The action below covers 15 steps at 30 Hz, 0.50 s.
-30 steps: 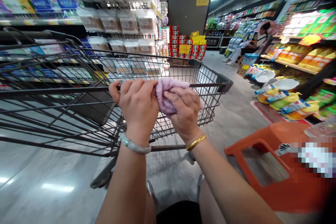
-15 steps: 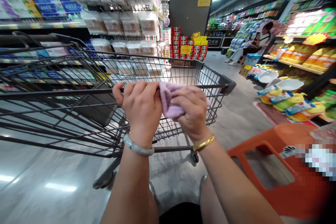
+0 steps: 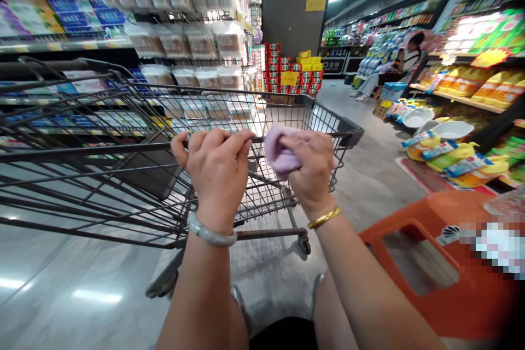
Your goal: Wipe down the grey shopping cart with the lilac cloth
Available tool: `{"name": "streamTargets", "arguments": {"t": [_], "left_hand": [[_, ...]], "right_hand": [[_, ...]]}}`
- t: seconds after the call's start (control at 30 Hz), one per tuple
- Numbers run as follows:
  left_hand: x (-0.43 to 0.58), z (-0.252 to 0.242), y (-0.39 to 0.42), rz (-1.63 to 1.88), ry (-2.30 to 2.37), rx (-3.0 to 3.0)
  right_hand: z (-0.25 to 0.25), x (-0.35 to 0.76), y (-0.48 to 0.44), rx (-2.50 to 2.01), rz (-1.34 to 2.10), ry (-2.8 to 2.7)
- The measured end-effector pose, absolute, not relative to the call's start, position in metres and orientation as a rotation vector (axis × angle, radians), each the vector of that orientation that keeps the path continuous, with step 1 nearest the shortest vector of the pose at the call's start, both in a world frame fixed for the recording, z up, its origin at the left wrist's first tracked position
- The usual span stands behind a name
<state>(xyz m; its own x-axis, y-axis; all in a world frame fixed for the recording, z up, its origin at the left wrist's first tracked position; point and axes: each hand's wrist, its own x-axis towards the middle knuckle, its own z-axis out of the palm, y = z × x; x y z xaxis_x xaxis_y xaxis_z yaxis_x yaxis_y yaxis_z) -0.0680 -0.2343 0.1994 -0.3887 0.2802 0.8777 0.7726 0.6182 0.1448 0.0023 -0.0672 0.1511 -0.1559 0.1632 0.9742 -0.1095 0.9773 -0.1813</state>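
Note:
A dark wire shopping cart (image 3: pixel 135 175) fills the left and middle of the head view. My left hand (image 3: pixel 215 167) is wrapped around the cart's top rail (image 3: pixel 90 150). Just to its right, my right hand (image 3: pixel 314 167) presses a bunched pale purple cloth (image 3: pixel 279 154) against the same rail. A small gap shows between the two hands. The cart basket looks bare inside.
An orange plastic stool (image 3: pixel 435 262) stands close at the lower right. Store shelves with packaged goods (image 3: pixel 172 38) line the left, and bottles and basins (image 3: pixel 447 136) the right. A person (image 3: pixel 394 65) sits far down the aisle beside a red box stack (image 3: pixel 291 74).
My right hand has slid the purple cloth to the right along the rail, away from my left hand. The left hand has kept its grip in place.

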Motion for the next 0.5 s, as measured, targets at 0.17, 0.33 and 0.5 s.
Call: {"name": "streamTargets", "arguments": {"t": [0.17,0.33,0.5], "left_hand": [[-0.067,0.199,-0.234,-0.695,-1.965,-0.835],[-0.068,0.199,-0.234,-0.713,-1.947,-0.843],[-0.067,0.2,-0.236,-0.695,-1.959,-0.857]], "right_hand": [[0.138,0.014,0.0,-0.348,0.388,-1.352],[0.133,0.003,-0.044,-0.186,0.338,-1.518],[0.135,-0.004,-0.084,0.053,0.286,-1.721]]}}
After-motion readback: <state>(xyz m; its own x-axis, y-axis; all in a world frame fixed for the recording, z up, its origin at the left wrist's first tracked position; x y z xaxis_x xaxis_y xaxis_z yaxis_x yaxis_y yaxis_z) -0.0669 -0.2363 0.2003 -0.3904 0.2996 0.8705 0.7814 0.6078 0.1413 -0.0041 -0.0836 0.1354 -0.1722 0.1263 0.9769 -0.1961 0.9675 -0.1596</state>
